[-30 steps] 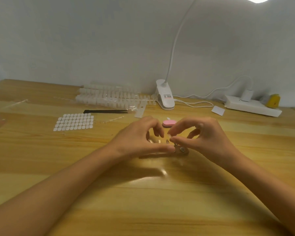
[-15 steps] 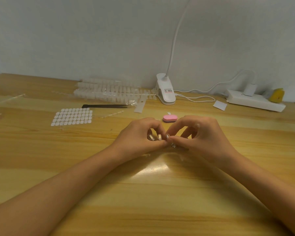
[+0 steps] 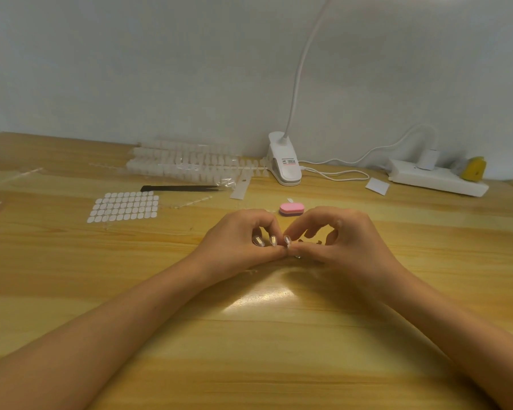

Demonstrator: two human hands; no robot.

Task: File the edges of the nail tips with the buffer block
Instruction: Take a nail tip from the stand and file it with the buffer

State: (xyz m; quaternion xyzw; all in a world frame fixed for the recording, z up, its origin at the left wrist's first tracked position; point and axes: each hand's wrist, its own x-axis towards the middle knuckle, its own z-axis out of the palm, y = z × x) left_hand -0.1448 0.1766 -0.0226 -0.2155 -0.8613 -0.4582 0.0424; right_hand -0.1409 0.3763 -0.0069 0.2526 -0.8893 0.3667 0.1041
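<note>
My left hand [image 3: 237, 241] rests on the wooden table [image 3: 279, 335] with its fingers curled, and glossy nail tips [image 3: 273, 240] show on three of its fingers. My right hand [image 3: 347, 241] meets it from the right. Its thumb and forefinger pinch the nail tip [image 3: 287, 240] on the nearest left finger. A small shiny piece [image 3: 297, 256] peeks out beneath the two thumbs; what it is cannot be made out. The pink buffer block [image 3: 291, 208] lies on the table just behind both hands, untouched.
Behind the hands to the left lie a sheet of white adhesive tabs [image 3: 123, 206], black tweezers [image 3: 179, 188] and rows of clear nail tips [image 3: 190, 164]. A white clip lamp [image 3: 285, 164], its cable, a power strip [image 3: 439, 179] and a small white card [image 3: 377, 186] line the back.
Both hands have drawn closer together at the fingertips and stay joined. A dark strip seen under them one second ago is hidden now. The buffer block has not moved.
</note>
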